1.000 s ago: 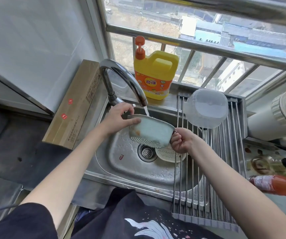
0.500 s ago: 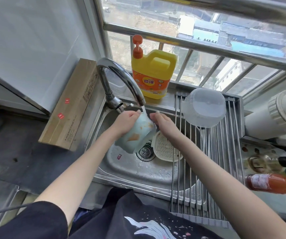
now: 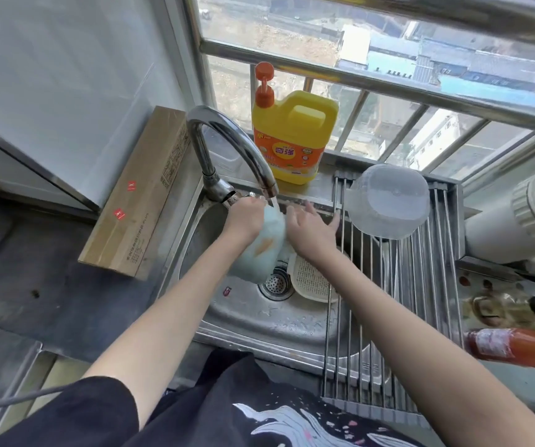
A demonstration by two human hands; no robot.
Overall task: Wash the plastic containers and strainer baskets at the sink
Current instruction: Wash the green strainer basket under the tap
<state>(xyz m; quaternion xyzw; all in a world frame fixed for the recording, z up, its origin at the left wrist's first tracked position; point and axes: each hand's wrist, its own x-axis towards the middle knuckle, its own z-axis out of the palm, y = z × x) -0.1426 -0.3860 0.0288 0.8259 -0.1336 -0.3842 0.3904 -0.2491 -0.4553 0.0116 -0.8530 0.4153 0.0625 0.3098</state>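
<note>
You have a single head-worn, wide-angle view, looking forward and steeply down over your forearms into the steel sink (image 3: 247,321). It sits near the faucet (image 3: 227,146); the frame reaches up to the barred window (image 3: 372,82) and down to your dark shirt (image 3: 259,417).

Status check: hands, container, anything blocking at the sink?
Left hand grips pale blue container under running faucet. Right hand open beside it. Strainer basket lying in sink, nothing blocking.

Strainer basket (image 3: 310,279) in sink (image 3: 259,321), right of drain (image 3: 276,282) | container (image 3: 388,201) on rack (image 3: 421,285), right of sink | soap jug (image 3: 293,137) behind tap (image 3: 227,150)
</note>
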